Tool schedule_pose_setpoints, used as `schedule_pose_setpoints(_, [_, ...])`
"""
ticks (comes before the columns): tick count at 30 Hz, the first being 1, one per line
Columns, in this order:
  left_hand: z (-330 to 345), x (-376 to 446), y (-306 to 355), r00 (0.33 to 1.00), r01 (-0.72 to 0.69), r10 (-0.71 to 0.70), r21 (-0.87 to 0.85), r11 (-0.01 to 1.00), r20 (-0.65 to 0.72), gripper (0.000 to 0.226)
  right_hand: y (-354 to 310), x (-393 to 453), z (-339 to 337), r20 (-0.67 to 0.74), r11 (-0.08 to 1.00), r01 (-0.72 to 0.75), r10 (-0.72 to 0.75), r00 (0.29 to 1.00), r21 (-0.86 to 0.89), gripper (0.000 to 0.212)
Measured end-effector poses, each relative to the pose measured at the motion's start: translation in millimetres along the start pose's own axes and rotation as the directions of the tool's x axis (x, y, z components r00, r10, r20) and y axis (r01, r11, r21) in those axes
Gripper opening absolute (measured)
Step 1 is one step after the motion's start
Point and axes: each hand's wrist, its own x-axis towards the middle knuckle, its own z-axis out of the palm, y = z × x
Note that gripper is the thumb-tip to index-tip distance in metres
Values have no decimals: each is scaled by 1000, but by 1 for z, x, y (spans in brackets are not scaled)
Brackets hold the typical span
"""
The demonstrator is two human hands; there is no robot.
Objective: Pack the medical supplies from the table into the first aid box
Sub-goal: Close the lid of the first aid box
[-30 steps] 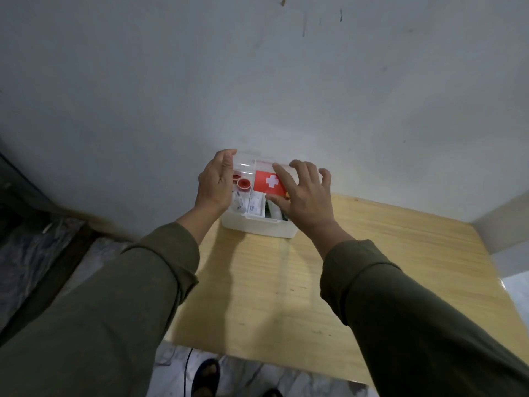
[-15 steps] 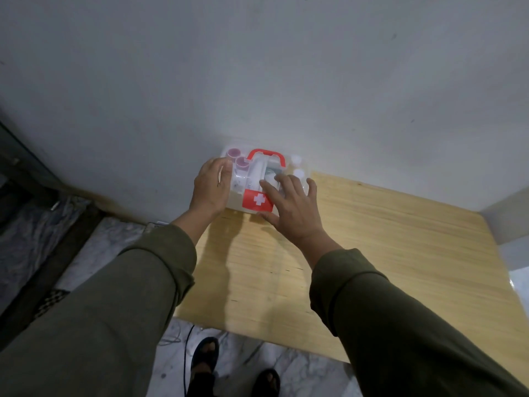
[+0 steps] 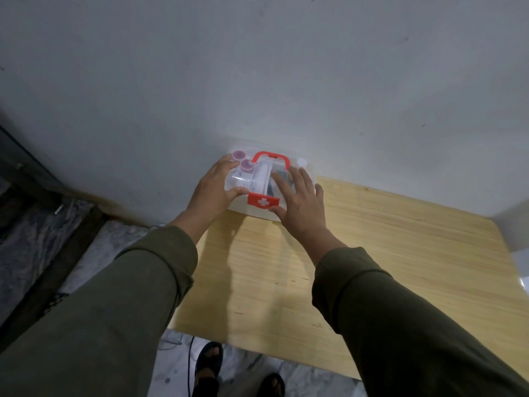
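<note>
The first aid box [image 3: 311,172] stands at the table's far left corner against the wall, its clear lid down. It has a red handle [image 3: 269,155] on top and a red latch [image 3: 262,201] with a white cross at the front. Through the lid I see purple-capped bottles [image 3: 246,165] and packets. My left hand [image 3: 213,193] clasps the box's left end, thumb at the front, fingers at the back. My right hand [image 3: 300,202] lies flat on the right half of the lid, fingers spread, thumb beside the latch.
The wooden table [image 3: 386,253] stretches right and towards me with nothing else on it. A grey wall [image 3: 257,81] rises directly behind the box. Below the table's near edge are my sandalled feet [image 3: 207,365] and a cable [image 3: 189,353] on marble floor.
The lid, held up a second ago with the latch raised, has come down shut. The latch now sits at the box's front. My right hand has flattened onto the lid.
</note>
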Motion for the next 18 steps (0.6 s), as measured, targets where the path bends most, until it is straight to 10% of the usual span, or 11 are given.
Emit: schedule_pose_setpoints(18, [1, 55, -5, 998, -56, 56, -69, 996, -1, 67, 10, 50, -2, 116, 994, -86, 77, 990, 72, 76])
